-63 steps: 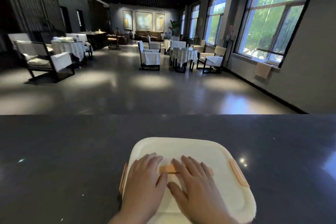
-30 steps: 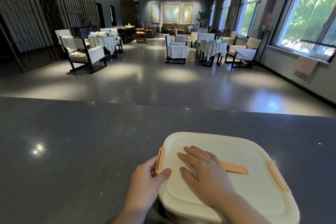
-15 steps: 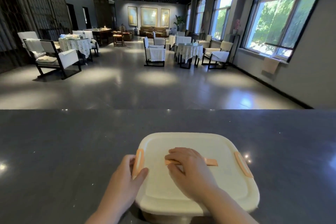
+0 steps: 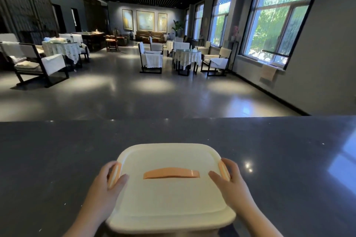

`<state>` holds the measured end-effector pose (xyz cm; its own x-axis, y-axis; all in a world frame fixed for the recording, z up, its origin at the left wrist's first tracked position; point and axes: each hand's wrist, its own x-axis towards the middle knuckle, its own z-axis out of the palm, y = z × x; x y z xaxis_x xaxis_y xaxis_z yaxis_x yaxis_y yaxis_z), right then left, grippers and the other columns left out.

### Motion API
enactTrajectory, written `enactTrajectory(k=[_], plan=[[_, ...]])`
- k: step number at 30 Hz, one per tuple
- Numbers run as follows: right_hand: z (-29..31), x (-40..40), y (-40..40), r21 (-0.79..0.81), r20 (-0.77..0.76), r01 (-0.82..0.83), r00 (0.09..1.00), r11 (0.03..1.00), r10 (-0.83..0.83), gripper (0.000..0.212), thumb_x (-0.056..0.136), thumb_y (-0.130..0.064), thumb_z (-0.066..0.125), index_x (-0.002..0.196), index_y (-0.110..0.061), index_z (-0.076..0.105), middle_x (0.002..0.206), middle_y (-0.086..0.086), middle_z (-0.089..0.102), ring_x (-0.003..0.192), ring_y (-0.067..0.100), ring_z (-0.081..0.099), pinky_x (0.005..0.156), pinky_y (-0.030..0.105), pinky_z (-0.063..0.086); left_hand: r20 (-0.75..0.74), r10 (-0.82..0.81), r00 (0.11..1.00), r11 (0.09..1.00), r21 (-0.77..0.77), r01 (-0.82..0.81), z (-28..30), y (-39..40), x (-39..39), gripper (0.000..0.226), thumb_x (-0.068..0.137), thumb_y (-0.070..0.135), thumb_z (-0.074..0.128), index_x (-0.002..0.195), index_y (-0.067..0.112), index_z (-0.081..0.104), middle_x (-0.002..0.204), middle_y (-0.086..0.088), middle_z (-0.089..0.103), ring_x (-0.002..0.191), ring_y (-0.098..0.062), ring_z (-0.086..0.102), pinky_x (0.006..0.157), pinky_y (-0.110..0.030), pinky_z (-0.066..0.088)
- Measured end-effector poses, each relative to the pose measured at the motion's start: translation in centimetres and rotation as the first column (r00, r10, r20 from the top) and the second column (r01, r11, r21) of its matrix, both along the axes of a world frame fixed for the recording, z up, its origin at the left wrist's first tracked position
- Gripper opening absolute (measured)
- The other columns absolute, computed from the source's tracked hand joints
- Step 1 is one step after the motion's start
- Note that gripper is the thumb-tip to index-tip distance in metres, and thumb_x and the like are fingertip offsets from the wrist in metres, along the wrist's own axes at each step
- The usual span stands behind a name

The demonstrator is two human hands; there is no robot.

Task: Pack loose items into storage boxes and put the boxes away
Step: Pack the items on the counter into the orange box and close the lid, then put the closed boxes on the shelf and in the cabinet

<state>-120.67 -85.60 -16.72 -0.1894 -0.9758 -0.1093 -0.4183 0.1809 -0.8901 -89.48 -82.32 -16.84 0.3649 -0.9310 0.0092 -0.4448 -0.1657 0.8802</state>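
A cream storage box (image 4: pixel 169 198) with its lid on sits on the dark counter (image 4: pixel 57 159) right in front of me. An orange handle (image 4: pixel 171 173) lies flat across the lid's middle. My left hand (image 4: pixel 107 188) grips the box's left side, thumb on the lid beside the left orange clasp (image 4: pixel 114 176) and fingers curled over the edge. My right hand (image 4: pixel 230 183) grips the right side the same way, around the right orange clasp (image 4: pixel 223 170). What is inside the box is hidden.
The counter stretches wide on both sides of the box, ending at a far edge. Beyond it lies a grey-floored lounge with armchairs (image 4: pixel 152 59), cloth-covered tables (image 4: pixel 187 57) and tall windows (image 4: pixel 277 25) on the right.
My right hand left the lid's centre handle and moved to the right clasp. The left hand stays on the left clasp. The orange handle is uncovered.
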Motion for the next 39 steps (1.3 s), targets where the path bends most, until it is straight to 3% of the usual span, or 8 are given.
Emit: enactTrajectory(k=[4, 7, 12, 17, 24, 27, 32, 39], plan=[[-0.2, -0.7, -0.2, 0.088, 0.244, 0.012, 0.969, 0.996, -0.033, 0.053, 0.078, -0.033, 0.076, 0.122, -0.036, 0.046, 0.112, -0.008, 0.06, 0.097, 0.016, 0.063, 0.085, 0.039, 0.053, -0.108, 0.036, 0.993, 0.999, 0.034, -0.032, 0.4, -0.1, -0.4, 0.052, 0.069, 0.039, 0.079, 0.112, 0.032, 0.05, 0.098, 0.01, 0.058, 0.084, -0.012, 0.057, 0.068, -0.032, 0.044], [0.1, -0.9, 0.0, 0.119, 0.307, -0.006, 0.951, 0.993, -0.031, 0.054, 0.077, -0.031, 0.078, 0.121, -0.034, 0.047, 0.108, -0.006, 0.061, 0.092, 0.017, 0.066, 0.076, 0.036, 0.055, -0.195, 0.045, 0.98, 0.998, 0.056, -0.035, 0.3, -0.1, -0.3, 0.054, 0.069, 0.033, 0.081, 0.112, 0.031, 0.049, 0.097, 0.002, 0.059, 0.082, -0.02, 0.06, 0.069, -0.034, 0.047], [1.1, -0.2, 0.9, 0.095, 0.306, 0.04, 0.95, 0.995, -0.068, 0.051, 0.081, -0.028, 0.075, 0.124, -0.033, 0.049, 0.106, -0.003, 0.061, 0.089, 0.018, 0.068, 0.061, 0.028, 0.054, -0.256, 0.03, 0.966, 0.999, 0.043, -0.02, -0.4, -0.6, 0.3, 0.056, 0.072, 0.028, 0.081, 0.115, 0.03, 0.046, 0.107, -0.005, 0.06, 0.09, -0.025, 0.061, 0.076, -0.039, 0.051], [1.5, 0.7, 3.3, 0.071, 0.299, 0.113, 0.945, 0.991, -0.129, 0.041, 0.083, -0.025, 0.073, 0.117, -0.034, 0.052, 0.109, -0.002, 0.062, 0.094, 0.02, 0.067, 0.07, 0.032, 0.056, -0.317, -0.054, 0.947, 0.998, 0.018, 0.063, -0.3, -1.3, 1.2, 0.057, 0.071, 0.025, 0.081, 0.118, 0.027, 0.048, 0.094, -0.003, 0.062, 0.078, -0.021, 0.064, 0.059, -0.033, 0.048], [0.5, 2.6, 12.6, 0.05, 0.25, 0.44, 0.863, 0.897, -0.438, 0.041, 0.081, -0.027, 0.075, 0.117, -0.035, 0.057, 0.108, -0.006, 0.063, 0.094, 0.015, 0.066, 0.066, 0.026, 0.055, -0.31, -0.309, 0.899, 0.947, -0.013, 0.321, 1.8, -1.2, 1.0, 0.05, 0.072, 0.021, 0.08, 0.113, 0.022, 0.052, 0.088, 0.002, 0.054, 0.074, -0.017, 0.055, 0.056, -0.03, 0.04], [0.3, 2.6, 19.1, 0.04, 0.239, 0.591, 0.777, 0.806, -0.582, 0.035, 0.08, -0.026, 0.075, 0.11, -0.036, 0.059, 0.107, -0.004, 0.066, 0.093, 0.016, 0.067, 0.075, 0.032, 0.057, -0.273, -0.5, 0.822, 0.858, -0.024, 0.513, 2.7, -0.7, -1.3, 0.049, 0.071, 0.021, 0.081, 0.11, 0.025, 0.052, 0.088, -0.003, 0.058, 0.074, -0.02, 0.059, 0.057, -0.031, 0.044], [1.3, 2.9, 31.3, -0.019, 0.194, 0.832, 0.546, 0.554, -0.815, 0.039, 0.079, -0.023, 0.075, 0.115, -0.029, 0.063, 0.103, -0.006, 0.068, 0.076, -0.002, 0.066, 0.054, 0.009, 0.047, -0.208, -0.782, 0.587, 0.608, -0.048, 0.792, 3.2, 2.6, -8.4, 0.049, 0.07, 0.018, 0.082, 0.111, 0.019, 0.056, 0.088, -0.014, 0.063, 0.069, -0.022, 0.06, 0.052, -0.031, 0.043], [3.6, 5.8, 48.8, -0.103, 0.112, 0.987, 0.133, 0.122, -0.985, 0.047, 0.078, -0.029, 0.077, 0.121, -0.03, 0.06, 0.106, -0.01, 0.065, 0.091, 0.007, 0.063, 0.066, 0.019, 0.047, -0.173, -0.964, 0.203, 0.216, -0.057, 0.975, 3.4, 13.7, -18.7, 0.049, 0.069, 0.019, 0.082, 0.112, 0.019, 0.058, 0.081, -0.02, 0.063, 0.07, -0.029, 0.062, 0.054, -0.031, 0.044]])
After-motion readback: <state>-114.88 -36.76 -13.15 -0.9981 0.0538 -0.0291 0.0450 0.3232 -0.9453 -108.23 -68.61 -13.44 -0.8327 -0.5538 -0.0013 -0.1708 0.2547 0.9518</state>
